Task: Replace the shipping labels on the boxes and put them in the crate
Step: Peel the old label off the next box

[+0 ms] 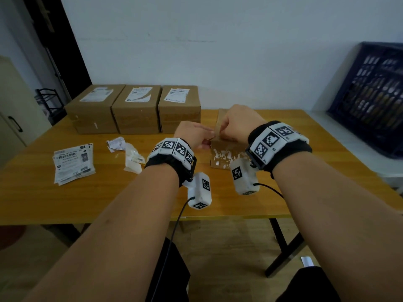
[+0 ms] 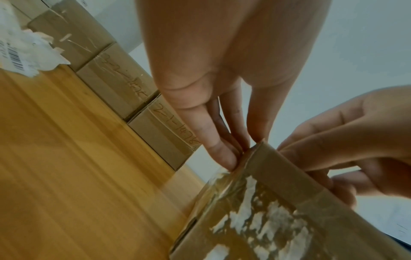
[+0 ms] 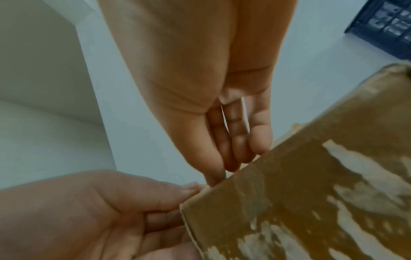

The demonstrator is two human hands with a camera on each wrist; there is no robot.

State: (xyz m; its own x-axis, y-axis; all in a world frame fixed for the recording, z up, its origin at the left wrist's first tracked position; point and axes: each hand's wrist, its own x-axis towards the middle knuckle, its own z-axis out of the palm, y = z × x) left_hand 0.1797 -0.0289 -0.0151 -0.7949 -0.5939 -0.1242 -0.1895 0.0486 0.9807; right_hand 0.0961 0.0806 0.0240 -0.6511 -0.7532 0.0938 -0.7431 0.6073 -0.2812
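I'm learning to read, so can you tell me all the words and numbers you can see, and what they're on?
"2-1-1478", handwritten, as best it reads: on the right box.
"2-2-14", then unclear: on the middle box.
Box labels and loose labels: too blurred to read.
Held box: only torn label scraps, no words.

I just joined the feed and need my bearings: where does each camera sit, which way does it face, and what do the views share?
Head: worn on the head, looks forward and down over the table; both forearms, left hand, right hand.
Left wrist: looks along the left palm at its fingers touching the box.
Right wrist: looks along the right palm to the same box; crate behind.
All three share the box with torn label scraps.
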